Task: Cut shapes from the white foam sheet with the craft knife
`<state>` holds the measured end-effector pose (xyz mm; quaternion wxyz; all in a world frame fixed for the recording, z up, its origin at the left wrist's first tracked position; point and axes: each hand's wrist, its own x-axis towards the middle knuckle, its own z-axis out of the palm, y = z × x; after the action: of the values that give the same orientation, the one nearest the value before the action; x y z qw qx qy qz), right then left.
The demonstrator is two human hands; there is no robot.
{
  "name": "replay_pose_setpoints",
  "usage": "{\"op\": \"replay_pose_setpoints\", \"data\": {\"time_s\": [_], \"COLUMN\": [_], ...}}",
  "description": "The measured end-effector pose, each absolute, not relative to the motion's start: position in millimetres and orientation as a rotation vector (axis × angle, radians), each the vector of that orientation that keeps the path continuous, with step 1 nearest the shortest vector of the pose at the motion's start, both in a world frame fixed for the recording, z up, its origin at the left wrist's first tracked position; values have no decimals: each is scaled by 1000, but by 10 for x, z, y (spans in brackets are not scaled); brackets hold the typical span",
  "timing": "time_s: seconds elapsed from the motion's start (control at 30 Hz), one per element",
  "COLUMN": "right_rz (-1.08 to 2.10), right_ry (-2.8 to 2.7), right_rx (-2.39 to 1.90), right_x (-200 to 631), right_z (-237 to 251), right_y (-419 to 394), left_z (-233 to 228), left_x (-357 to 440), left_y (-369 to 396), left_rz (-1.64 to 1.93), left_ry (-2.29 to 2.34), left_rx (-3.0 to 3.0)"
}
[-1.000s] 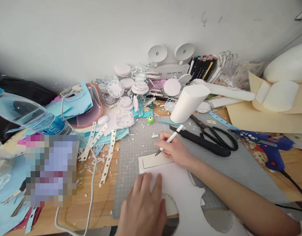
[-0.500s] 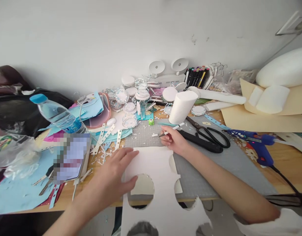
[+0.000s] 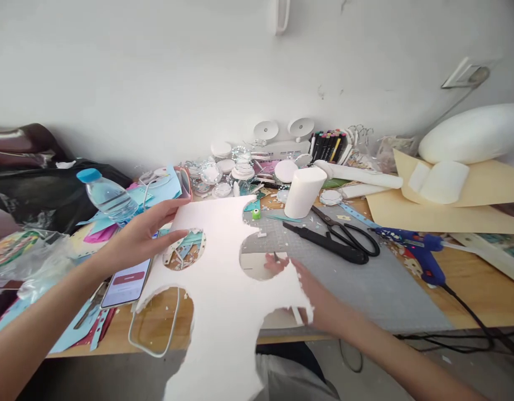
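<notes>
My left hand (image 3: 134, 239) grips the upper left edge of a large white sheet (image 3: 223, 267) with round holes cut in it and holds it lifted over the desk. My right hand (image 3: 324, 306) is low over the grey cutting mat (image 3: 365, 278), partly hidden behind the sheet. It holds a white pen knife (image 3: 296, 315); the knife's dark tip shows through one hole. A pale card piece (image 3: 255, 266) lies on the mat under that hole.
Black scissors (image 3: 344, 239), a white foam cylinder (image 3: 302, 192) and a blue glue gun (image 3: 420, 250) with its cord sit on the right. A water bottle (image 3: 107, 196), a phone (image 3: 127, 278), a white cable and paper scraps crowd the left. Markers (image 3: 329, 145) and small jars line the wall.
My left hand has lifted the holed white sheet off the mat and swung it left and up. My right hand drew back toward me with the knife. The view tilted up.
</notes>
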<state>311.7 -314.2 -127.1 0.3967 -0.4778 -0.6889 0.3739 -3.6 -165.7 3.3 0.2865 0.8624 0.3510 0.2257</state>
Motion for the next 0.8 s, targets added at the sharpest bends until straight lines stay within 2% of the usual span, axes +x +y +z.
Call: {"op": "replay_pose_setpoints", "data": {"time_s": [0.13, 0.37, 0.53, 0.8], "right_rz": [634, 641, 542, 459], "right_ry": [-2374, -2540, -2549, -2595], "right_rx": [-1380, -1294, -1399, -1406], "right_x": [3277, 3551, 3215, 3155], "right_z": [-1278, -1110, -1071, -1189], "right_y": [-3195, -2998, -3313, -3517], "left_z": [-29, -27, 10, -146], "left_x": [44, 551, 678, 538], "left_y": [-1599, -1777, -1807, -1746], "left_rz": [279, -243, -333, -306], "left_ry": [756, 390, 308, 522], "left_rx": [2450, 2482, 2416, 2265]}}
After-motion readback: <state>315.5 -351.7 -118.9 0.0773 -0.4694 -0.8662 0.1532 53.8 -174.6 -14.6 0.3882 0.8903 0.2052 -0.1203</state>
